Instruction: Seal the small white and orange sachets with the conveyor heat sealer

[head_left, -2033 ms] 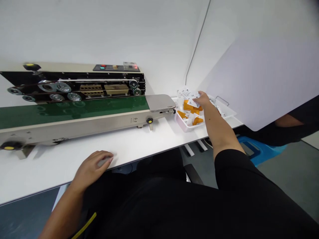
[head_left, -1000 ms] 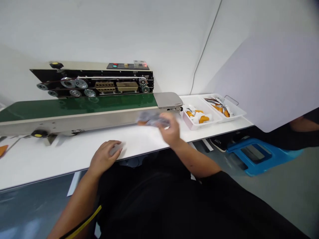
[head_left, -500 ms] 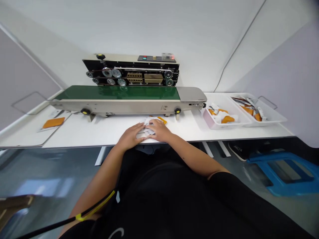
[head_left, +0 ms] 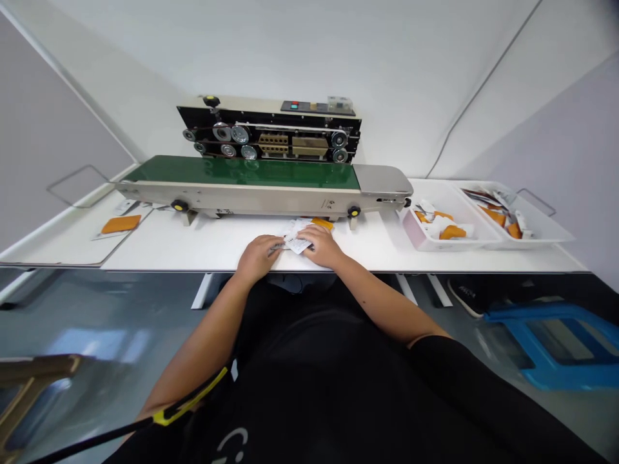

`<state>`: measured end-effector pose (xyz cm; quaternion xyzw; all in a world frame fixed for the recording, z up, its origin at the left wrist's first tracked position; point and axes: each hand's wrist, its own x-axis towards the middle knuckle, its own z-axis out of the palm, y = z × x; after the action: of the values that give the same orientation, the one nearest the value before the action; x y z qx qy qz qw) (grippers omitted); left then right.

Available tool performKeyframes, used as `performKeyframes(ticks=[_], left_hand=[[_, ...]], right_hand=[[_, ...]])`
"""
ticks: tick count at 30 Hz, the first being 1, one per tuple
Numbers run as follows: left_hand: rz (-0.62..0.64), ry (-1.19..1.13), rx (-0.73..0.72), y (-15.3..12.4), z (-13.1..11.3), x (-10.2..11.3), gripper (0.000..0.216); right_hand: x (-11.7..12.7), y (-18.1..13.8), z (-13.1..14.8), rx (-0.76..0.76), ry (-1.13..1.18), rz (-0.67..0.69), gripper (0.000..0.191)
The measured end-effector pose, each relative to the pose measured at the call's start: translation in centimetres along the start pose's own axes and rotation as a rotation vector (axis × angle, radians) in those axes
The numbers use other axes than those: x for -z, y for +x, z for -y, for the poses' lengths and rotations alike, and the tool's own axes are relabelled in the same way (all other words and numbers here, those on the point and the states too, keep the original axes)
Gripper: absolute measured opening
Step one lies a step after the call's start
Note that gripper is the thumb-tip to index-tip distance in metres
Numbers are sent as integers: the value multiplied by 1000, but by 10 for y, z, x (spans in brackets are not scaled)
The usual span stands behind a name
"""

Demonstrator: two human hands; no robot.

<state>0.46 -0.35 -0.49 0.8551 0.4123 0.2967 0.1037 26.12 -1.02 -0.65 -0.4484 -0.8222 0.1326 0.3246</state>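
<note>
**Item 1:** white printed sachets (head_left: 296, 243), a small loose bunch on the desk (head_left: 159, 248), near its front edge and in front of the middle of the sealer.

**Item 2:** left hand (head_left: 257, 256), fingers curled, their tips at the left side of the bunch.

**Item 3:** right hand (head_left: 323, 248), lying over the right side of the bunch, fingers bent down onto the paper. The two hands are just beside each other. Whether either grips the sachets or merely rests on them cannot be told.

**Item 4:** orange packet (head_left: 322, 223), just behind the sachets and partly hidden by them.

**Item 5:** band sealer (head_left: 273, 143), with a black head, metal pulleys and a control panel (head_left: 318, 106). It stands on the desk behind the hands, with a green conveyor belt (head_left: 242, 173) along its front.

**Item 6:** pink-rimmed tray (head_left: 411, 233), right of the sealer, holding white-and-orange packets.

**Item 7:** white tray (head_left: 546, 237), touching the pink-rimmed tray, with more packets and a wire handle.

**Item 8:** orange-and-white packet (head_left: 120, 223), on the desk's far left, beyond the sealer.

**Item 9:** blue plastic stool (head_left: 532, 314), on the floor at lower right, near a dark shoe (head_left: 464, 296).

**Item 10:** black shirt (head_left: 309, 380), worn by the person, crossed by a yellow-and-black strap (head_left: 191, 405).
</note>
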Motion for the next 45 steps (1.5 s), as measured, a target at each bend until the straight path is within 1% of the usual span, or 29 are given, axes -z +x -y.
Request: performKeyframes(ticks=[3, 5, 8, 11, 14, 16, 18, 20, 23, 26, 28, 30, 32, 34, 36, 38, 41, 43, 45], left_hand=[[-8, 13, 33, -1, 0, -1, 32], [1, 24, 40, 0, -1, -1, 36], [11, 25, 17, 0, -2, 0, 43], [10, 36, 30, 1, -2, 0, 44], [-8, 59, 61, 1, 0, -1, 48], [-13, 70, 66, 1, 2, -1, 49], [-14, 76, 59, 1, 3, -2, 49], [-14, 80, 52, 1, 3, -2, 49], [-6, 88, 56, 2, 2, -1, 49], [24, 102, 74, 2, -1, 0, 54], [49, 105, 76, 1, -3, 1, 60], [53, 98, 65, 1, -4, 2, 64], [37, 89, 52, 1, -5, 4, 65], [24, 86, 49, 1, -5, 5, 64], [25, 90, 50, 1, -5, 5, 64], [28, 96, 48, 1, -5, 5, 65], [20, 108, 43, 1, -6, 6, 65], [14, 113, 43, 1, -7, 7, 64], [10, 115, 40, 0, -7, 7, 63]], right_hand=[[-2, -1, -3, -1, 20, -31, 42], [-2, 0, -4, 16, 38, -47, 40], [2, 1, -4, 53, 73, -72, 32], [8, 1, -2, 36, 128, -130, 27], [11, -2, -1, -46, 230, -268, 27], [11, -4, -2, -147, 334, -362, 27], [10, -5, -3, -272, 479, -405, 29], [8, -4, -4, -367, 644, -419, 33], [9, 0, -4, -424, 827, -446, 46], [10, 2, -3, -430, 909, -424, 62], [9, 1, -2, -425, 923, -389, 67], [8, -2, 0, -423, 897, -351, 60], [11, -4, 3, -411, 828, -309, 45], [22, -2, 5, -383, 757, -286, 33], [45, 8, 5, -347, 741, -325, 31], [79, 24, 1, -322, 784, -430, 36], [137, 56, -15, -338, 847, -658, 43], [168, 76, -31, -395, 876, -790, 38], [187, 92, -46, -485, 912, -861, 31]])
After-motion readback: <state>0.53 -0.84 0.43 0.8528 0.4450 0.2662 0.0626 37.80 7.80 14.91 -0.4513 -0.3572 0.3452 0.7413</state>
